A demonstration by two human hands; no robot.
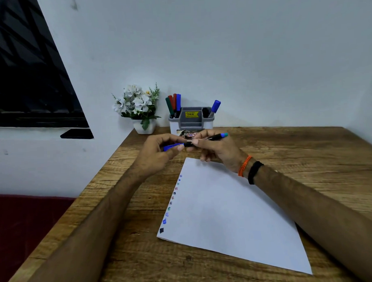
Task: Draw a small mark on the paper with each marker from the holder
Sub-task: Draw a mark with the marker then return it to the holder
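A blue marker [212,137] lies level between both hands, above the far corner of the white paper [225,213]. My right hand [219,148] grips its black barrel, whose light blue end sticks out to the right. My left hand [158,152] pinches the blue cap [170,147] at the marker's left end. A column of several small coloured marks [172,201] runs down the paper's left edge. The grey and white holder [191,119] stands at the wall with green, red and blue markers [173,104] on its left side and one blue marker [214,108] on its right.
A white pot of white flowers [138,108] stands left of the holder in the desk's far corner. A small printed packet [189,134] lies just in front of the holder, behind my fingers. The wooden desk [308,157] ends at the wall behind and drops off on the left.
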